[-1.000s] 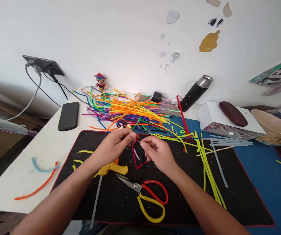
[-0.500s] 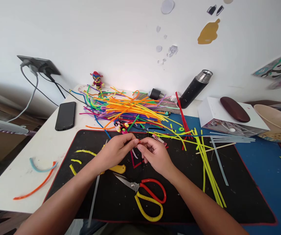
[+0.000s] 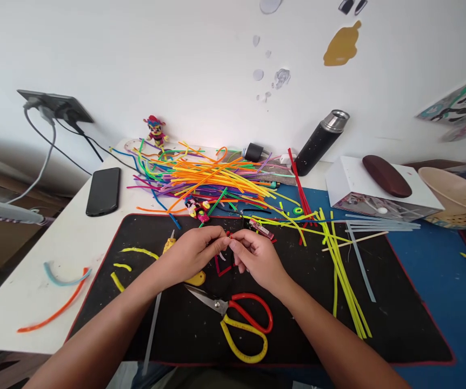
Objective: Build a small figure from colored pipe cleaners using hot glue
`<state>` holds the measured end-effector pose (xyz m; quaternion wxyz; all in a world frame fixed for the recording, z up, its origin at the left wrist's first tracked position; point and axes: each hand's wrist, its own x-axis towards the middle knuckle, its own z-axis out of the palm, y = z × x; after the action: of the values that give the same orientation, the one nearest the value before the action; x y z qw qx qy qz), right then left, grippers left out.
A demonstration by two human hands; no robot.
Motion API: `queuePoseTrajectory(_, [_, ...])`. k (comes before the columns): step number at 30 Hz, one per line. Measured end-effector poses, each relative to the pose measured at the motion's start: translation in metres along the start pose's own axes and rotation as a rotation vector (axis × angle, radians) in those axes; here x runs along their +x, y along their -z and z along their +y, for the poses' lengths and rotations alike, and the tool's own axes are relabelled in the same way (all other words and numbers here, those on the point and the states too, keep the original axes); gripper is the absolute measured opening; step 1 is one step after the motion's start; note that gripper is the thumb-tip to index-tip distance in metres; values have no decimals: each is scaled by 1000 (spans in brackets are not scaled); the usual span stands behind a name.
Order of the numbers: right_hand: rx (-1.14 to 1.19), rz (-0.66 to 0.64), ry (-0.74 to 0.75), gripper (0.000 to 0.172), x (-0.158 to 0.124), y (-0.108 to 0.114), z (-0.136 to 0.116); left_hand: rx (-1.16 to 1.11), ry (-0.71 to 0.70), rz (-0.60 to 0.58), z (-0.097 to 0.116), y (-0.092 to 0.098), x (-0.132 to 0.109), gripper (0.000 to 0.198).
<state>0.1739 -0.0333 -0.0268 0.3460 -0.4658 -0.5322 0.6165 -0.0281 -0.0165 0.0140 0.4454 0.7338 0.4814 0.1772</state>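
Note:
My left hand [image 3: 201, 249] and my right hand [image 3: 256, 256] meet fingertip to fingertip over the black mat [image 3: 298, 340]. Both are pinched on a tiny red piece [image 3: 228, 234], mostly hidden by the fingers. Just below them lies a bent dark red strip [image 3: 224, 271]. Scissors [image 3: 233, 319] with one red and one yellow handle rest nearer me. A yellow glue gun [image 3: 195, 278] is partly covered by my left hand. Behind the hands is a small colourful figure [image 3: 197, 208].
Many coloured pipe cleaners [image 3: 217, 175] are heaped at the back. Yellow-green ones [image 3: 344, 275] lie right. A black flask [image 3: 318, 146], a white box [image 3: 379, 189] and a bowl [image 3: 452, 189] stand behind. At left are a phone [image 3: 103, 191] and another figure [image 3: 155, 129].
The whole view has shifted slightly, so most objects sit a little further left and up. My hands stay together in the same pinch, and more of the glue gun's tip shows.

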Motion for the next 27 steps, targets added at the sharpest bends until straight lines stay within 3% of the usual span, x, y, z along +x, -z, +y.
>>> queuePoseTrajectory(20, [9,33,-29,32,-9,4,-1,13,-15,-60,0,-7,-10,37])
queuePoseTrajectory(27, [23,40,-31,34,-13,6,0,-112,119,93,-2,-1,-12,38])
